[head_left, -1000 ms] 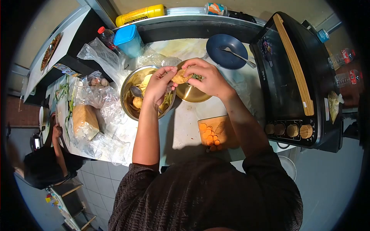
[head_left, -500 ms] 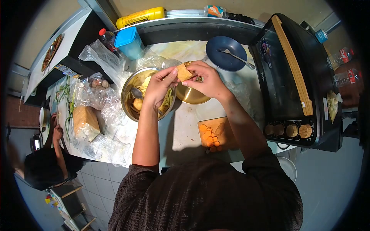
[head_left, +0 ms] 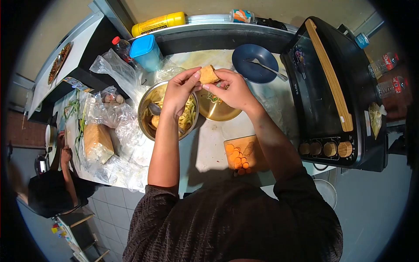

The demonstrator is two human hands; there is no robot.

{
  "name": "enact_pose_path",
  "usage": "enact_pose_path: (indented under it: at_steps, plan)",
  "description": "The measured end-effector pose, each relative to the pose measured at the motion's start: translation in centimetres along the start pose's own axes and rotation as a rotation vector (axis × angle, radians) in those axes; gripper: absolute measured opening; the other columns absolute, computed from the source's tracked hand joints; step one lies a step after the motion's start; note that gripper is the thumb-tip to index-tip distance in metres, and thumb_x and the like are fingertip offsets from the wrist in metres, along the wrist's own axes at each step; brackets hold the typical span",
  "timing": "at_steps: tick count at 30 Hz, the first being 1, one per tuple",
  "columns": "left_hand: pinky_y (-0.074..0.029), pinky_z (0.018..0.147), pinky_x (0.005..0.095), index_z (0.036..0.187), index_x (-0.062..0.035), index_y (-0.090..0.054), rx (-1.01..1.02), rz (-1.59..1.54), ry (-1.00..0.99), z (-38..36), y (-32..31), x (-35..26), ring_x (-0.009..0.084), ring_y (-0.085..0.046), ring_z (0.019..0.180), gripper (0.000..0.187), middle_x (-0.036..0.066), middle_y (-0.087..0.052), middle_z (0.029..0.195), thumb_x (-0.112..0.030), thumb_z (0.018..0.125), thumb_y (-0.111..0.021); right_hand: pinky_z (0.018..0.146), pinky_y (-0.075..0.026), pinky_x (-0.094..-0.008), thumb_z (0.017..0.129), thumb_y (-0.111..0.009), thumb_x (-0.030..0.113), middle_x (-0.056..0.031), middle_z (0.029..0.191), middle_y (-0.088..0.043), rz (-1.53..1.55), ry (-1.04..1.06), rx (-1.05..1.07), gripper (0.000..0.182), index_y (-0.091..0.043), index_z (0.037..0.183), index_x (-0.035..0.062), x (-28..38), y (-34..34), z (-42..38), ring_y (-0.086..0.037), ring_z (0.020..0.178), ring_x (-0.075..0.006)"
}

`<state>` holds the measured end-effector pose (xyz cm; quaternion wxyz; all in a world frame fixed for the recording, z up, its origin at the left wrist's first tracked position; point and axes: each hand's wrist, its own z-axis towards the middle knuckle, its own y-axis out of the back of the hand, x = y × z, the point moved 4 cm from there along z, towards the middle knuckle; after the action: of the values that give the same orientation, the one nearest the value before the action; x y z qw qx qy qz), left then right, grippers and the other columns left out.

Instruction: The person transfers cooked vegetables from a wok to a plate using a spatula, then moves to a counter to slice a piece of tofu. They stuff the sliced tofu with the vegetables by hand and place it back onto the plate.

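A golden-brown, squarish piece of fried tofu point(head_left: 208, 75) is pinched between my two hands. My left hand point(head_left: 180, 89) grips its left side with thumb and fingers. On the other side, the fingers of my right hand point(head_left: 233, 89) close on its right edge. Below them lies a gold plate point(head_left: 218, 112) with some chopped greens point(head_left: 213, 98), partly hidden by my right hand. Left of the plate, beneath my left wrist, stands a metal bowl point(head_left: 140, 114) holding shredded pale-green vegetables point(head_left: 190, 114), a yellowish-brown lump and a spoon point(head_left: 154, 108).
A cutting board point(head_left: 257, 161) with carrot slices point(head_left: 237, 156) lies nearer my body. Behind are a dark blue plate point(head_left: 244, 65) with a fork and a blue-lidded container point(head_left: 146, 52). A black oven point(head_left: 312, 87) stands right; plastic bags point(head_left: 126, 126) lie left. Another person point(head_left: 56, 187) is at far left.
Both hands have risen slightly, and the fried tofu has turned in the fingers. More of the greens on the gold plate and the vegetables in the bowl now show.
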<state>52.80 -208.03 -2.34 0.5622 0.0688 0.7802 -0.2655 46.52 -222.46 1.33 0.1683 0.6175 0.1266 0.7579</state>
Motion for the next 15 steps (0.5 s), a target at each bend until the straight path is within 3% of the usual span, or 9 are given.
enact_pose_path:
  at_steps: [8, 10, 14, 15]
  plan:
    - [-0.052, 0.075, 0.0232, 0.113, 0.0003, -0.062, -0.010, -0.066, 0.025, 0.0, -0.7, -0.5, 0.0115, -0.062, 0.079, 0.028, 0.006, -0.066, 0.092, -0.013, 0.088, -0.062, 0.067, -0.044, -0.0213, 0.087, -0.064, 0.012, -0.0011, 0.089, -0.062, 0.355, -0.131, -0.067, 0.020, -0.063, 0.101, -0.0024, -2.0, -0.6, 0.8, -0.055, 0.077, -0.0054]
    - [-0.052, 0.076, 0.0254, 0.114, 0.0005, -0.061, 0.001, -0.032, 0.022, 0.2, -0.9, -0.7, 0.0135, -0.062, 0.084, 0.028, 0.008, -0.065, 0.099, -0.013, 0.089, -0.062, 0.068, -0.046, -0.0231, 0.084, -0.066, 0.017, -0.0033, 0.088, -0.066, 0.447, -0.201, -0.058, 0.026, -0.064, 0.103, -0.0010, -2.0, -0.5, 1.1, -0.056, 0.078, -0.0063]
    - [-0.052, 0.076, 0.0257, 0.113, 0.0002, -0.061, -0.007, -0.028, -0.002, 0.9, -0.9, -1.2, 0.0133, -0.062, 0.084, 0.027, 0.007, -0.065, 0.098, -0.013, 0.089, -0.062, 0.066, -0.045, -0.0216, 0.083, -0.068, 0.016, -0.0029, 0.087, -0.066, 0.402, -0.146, -0.057, 0.027, -0.064, 0.102, -0.0013, -2.9, -0.1, 2.2, -0.056, 0.076, -0.0051]
    - [-0.052, 0.076, 0.0257, 0.112, 0.0002, -0.061, -0.015, 0.001, -0.020, 1.0, -0.9, -1.5, 0.0132, -0.062, 0.084, 0.027, 0.007, -0.065, 0.098, -0.013, 0.089, -0.062, 0.071, -0.046, -0.0220, 0.083, -0.067, 0.011, -0.0033, 0.091, -0.065, 0.352, -0.150, -0.035, 0.026, -0.062, 0.105, -0.0019, -2.7, 0.1, 2.5, -0.057, 0.080, -0.0065]
